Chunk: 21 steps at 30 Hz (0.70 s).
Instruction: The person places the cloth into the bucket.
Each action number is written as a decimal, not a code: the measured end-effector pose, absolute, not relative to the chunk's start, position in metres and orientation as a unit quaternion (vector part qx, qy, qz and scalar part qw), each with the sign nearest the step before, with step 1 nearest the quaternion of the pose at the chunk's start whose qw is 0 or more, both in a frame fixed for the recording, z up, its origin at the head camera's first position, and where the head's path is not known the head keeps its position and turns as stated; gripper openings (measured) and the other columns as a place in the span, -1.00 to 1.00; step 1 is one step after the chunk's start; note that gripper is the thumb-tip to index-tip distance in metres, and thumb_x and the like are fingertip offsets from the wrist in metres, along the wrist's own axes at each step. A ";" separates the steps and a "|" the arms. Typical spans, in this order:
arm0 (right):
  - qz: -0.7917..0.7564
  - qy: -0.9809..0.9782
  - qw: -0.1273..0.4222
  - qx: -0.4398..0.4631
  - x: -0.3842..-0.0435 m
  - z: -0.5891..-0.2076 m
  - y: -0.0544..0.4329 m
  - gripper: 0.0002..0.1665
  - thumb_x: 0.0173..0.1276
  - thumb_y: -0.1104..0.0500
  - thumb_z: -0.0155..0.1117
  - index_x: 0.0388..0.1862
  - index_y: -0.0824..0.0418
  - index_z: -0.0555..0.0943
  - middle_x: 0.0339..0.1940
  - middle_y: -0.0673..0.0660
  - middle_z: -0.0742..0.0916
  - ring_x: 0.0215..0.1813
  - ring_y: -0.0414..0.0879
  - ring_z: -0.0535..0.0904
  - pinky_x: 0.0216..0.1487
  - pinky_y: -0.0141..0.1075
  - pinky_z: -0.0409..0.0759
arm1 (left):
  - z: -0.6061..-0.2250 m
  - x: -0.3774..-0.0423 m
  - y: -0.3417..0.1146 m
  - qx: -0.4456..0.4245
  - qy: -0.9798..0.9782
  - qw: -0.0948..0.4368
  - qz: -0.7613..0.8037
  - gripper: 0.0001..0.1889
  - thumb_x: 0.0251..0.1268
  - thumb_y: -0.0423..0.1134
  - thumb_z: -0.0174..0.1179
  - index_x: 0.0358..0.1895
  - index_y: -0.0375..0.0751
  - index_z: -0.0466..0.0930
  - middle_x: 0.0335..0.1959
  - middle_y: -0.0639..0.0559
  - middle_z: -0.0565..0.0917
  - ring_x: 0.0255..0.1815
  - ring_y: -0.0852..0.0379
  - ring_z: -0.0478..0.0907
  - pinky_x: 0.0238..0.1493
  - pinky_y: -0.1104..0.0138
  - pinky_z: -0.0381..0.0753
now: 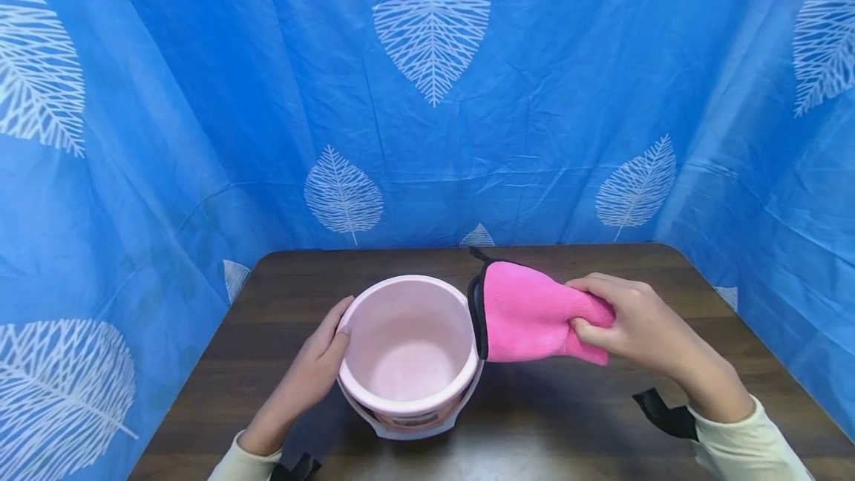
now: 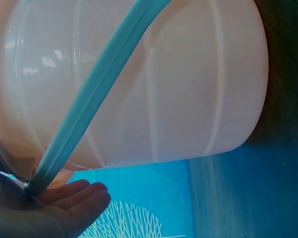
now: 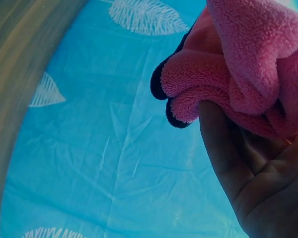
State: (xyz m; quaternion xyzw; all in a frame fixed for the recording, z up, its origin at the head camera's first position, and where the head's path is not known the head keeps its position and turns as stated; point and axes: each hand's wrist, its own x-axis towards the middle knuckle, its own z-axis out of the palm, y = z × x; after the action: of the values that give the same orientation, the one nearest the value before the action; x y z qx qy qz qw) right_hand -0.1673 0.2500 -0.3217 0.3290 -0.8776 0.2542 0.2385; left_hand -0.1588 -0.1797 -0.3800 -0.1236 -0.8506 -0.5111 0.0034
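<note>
A pale pink bucket (image 1: 406, 402) stands on the table, its mouth facing up and nothing visible inside. My left hand (image 1: 310, 370) grips its left rim, thumb over the edge and fingers along the outside. In the left wrist view, the bucket's ribbed wall (image 2: 184, 79) is crossed by its slanting handle (image 2: 94, 96), which hangs down the side. My right hand (image 1: 637, 325) pinches a bunched pink plush cloth (image 1: 524, 314) with black edging and a small loop. The cloth's black edge meets or overlaps the bucket's right rim. Its folds (image 3: 253, 64) fill the right wrist view's upper right.
The dark wooden table (image 1: 561, 421) has rounded far corners. Blue curtains (image 1: 534, 132) with white leaf prints hang behind it and on both sides. Black straps (image 1: 668, 416) are at both wrists.
</note>
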 end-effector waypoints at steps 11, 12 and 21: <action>0.257 -0.877 0.224 0.339 -0.171 -0.320 0.238 -0.59 0.02 0.31 0.48 -0.08 0.12 0.72 -0.21 -0.13 0.74 -0.35 -0.33 0.56 -0.33 -0.55 0.52 | -0.380 -0.158 -0.179 -0.121 -0.850 0.004 -0.513 -0.44 0.64 -0.30 -0.18 0.59 -0.36 0.03 0.59 -0.31 0.15 0.56 -0.20 0.14 0.42 0.00 0.17; 0.258 -0.875 0.225 0.341 -0.172 -0.320 0.237 -0.59 0.02 0.31 0.48 -0.08 0.12 0.72 -0.21 -0.13 0.74 -0.34 -0.32 0.56 -0.33 -0.55 0.51 | -0.380 -0.158 -0.179 -0.121 -0.849 0.004 -0.514 -0.44 0.64 -0.30 -0.18 0.59 -0.37 0.03 0.59 -0.31 0.15 0.56 -0.20 0.14 0.42 0.00 0.17; 0.267 -0.866 0.229 0.356 -0.174 -0.320 0.231 -0.57 0.00 0.33 0.46 -0.07 0.12 0.72 -0.22 -0.14 0.73 -0.34 -0.32 0.57 -0.31 -0.54 0.52 | -0.381 -0.158 -0.179 -0.121 -0.845 0.000 -0.522 -0.44 0.64 -0.31 -0.19 0.59 -0.38 0.01 0.59 -0.31 0.13 0.57 -0.20 0.12 0.43 0.02 0.16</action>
State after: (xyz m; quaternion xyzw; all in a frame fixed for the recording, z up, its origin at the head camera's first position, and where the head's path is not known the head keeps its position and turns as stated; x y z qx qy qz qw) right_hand -0.1744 0.2306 -0.3202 0.3557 -0.8659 0.2673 0.2287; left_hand -0.1581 -0.1790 -0.3806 -0.1207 -0.8446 -0.5216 -0.0005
